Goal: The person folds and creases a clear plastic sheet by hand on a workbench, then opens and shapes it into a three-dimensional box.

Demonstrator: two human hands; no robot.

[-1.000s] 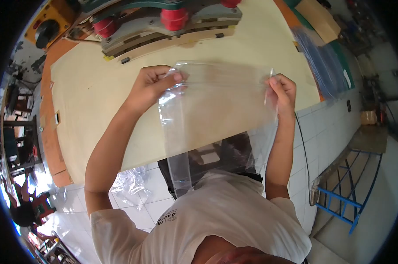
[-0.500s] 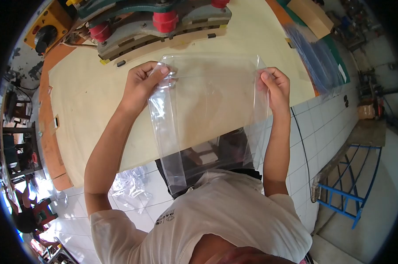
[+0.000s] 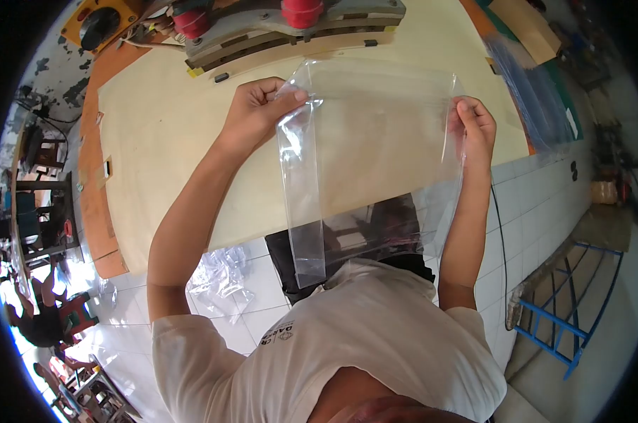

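Observation:
Between my hands hangs a clear plastic bag (image 3: 382, 141) with folded side panels, its lower part over my lap. My left hand (image 3: 266, 113) pinches its upper left corner, thumb on top. On the other side, my right hand (image 3: 475, 127) grips the upper right edge between thumb and fingers. The bag is held above a table covered in cream sheet (image 3: 171, 169), and I can see the table edge and my dark clothing through it.
A machine (image 3: 298, 35) with red cylindrical parts stands at the table's far side, beside a yellow control box (image 3: 100, 25). Stacked clear sheets (image 3: 530, 92) lie at the right, near a cardboard box (image 3: 527, 28). Crumpled plastic (image 3: 223, 278) is on the floor; a blue metal frame (image 3: 566, 310) stands right.
The view has shifted, so most things sit further right in the picture. Both hands keep their hold on the bag, which now hangs slightly more tilted, its left corner higher.

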